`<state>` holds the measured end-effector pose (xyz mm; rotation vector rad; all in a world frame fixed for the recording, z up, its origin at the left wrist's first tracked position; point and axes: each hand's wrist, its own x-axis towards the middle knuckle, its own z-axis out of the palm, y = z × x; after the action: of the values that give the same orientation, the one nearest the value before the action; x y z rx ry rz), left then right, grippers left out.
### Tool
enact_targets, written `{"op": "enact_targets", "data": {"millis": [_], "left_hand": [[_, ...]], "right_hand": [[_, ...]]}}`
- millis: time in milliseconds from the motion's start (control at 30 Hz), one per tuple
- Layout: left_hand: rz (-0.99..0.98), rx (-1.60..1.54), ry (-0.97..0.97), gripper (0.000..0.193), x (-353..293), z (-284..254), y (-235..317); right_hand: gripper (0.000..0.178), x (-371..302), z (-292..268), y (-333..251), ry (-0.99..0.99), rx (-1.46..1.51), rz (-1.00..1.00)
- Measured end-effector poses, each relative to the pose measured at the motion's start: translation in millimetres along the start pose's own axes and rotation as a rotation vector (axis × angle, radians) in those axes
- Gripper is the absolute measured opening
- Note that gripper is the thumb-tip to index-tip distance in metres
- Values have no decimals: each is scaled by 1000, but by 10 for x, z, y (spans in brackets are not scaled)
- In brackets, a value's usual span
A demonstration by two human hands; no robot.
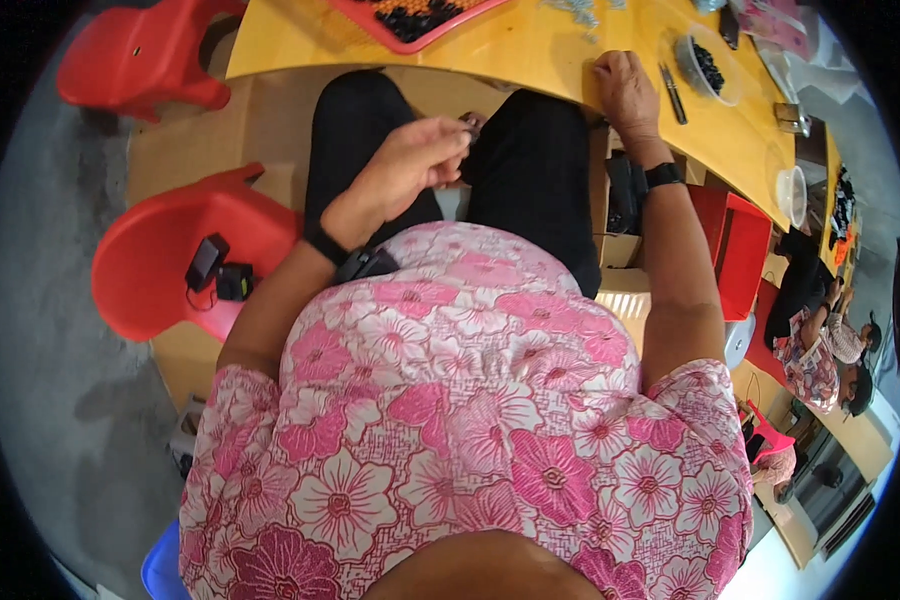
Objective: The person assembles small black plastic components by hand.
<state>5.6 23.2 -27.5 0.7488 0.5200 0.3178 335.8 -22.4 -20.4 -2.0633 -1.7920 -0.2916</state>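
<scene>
Over my lap, my left hand (410, 170) is closed, thumb and fingertips pinched together around a small dark piece whose kind is too small to make out. Resting on the near edge of the yellow table (550, 60) is my right hand (630, 95), its fingers curled under; whatever they may hold is hidden. A slim black tool with a pointed tip (674, 95) lies just right of that hand. Beyond it stands a clear round bowl (686, 62) of small black pieces. Ahead on the left, a red tray (410, 46) holds small orange and black pieces.
Two red chairs (135, 60) stand at my left; black devices (220, 270) lie on the nearer one. Small clear pieces (582, 14) lie on the far tabletop. A metal box (792, 119), clear container (792, 196) and red crate (742, 255) are at right, with other people (815, 360) beyond.
</scene>
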Motion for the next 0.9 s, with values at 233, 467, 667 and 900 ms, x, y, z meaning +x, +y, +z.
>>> {"op": "enact_targets", "data": {"millis": [233,467,667,900], "left_hand": [[48,-30,-24,16,106,117,36],[78,-5,-17,16,61,191,37],[75,-9,-18,17,175,237,40],[73,42,-29,15,316,250,83]], "right_hand": [[7,57,87,-56,-112,66,-85],[7,45,30,-121,-133,153,-80],[9,-16,114,-262,-82,48,-210],[6,45,70,-326,-186,26,-188]]}}
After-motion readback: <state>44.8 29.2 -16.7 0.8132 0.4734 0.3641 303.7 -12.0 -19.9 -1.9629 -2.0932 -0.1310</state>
